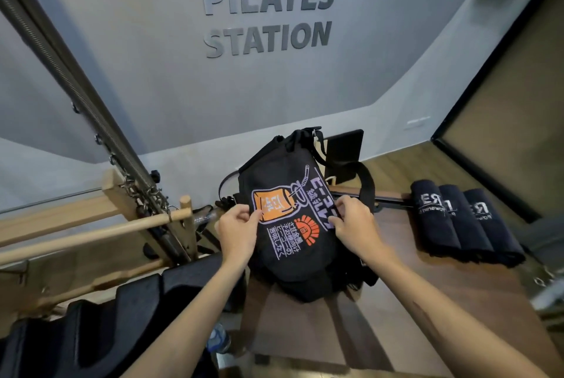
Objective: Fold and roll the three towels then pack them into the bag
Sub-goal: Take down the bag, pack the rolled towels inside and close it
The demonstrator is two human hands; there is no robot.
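Observation:
A black bag (283, 182) with an orange, purple and white print lies on the brown table (396, 295), its strap looping to the right. My left hand (236, 229) pinches the bag's fabric at the left edge of the print. My right hand (354, 225) grips the fabric at the print's right side. Three rolled dark navy towels (460, 222) with white lettering lie side by side on the table to the right of the bag, apart from both hands.
A wooden pilates frame with a dowel bar (91, 231), springs and chains stands at the left. Black padded equipment (100, 316) sits low at the left. A water bottle (218, 339) stands below the table edge. A grey wall rises behind.

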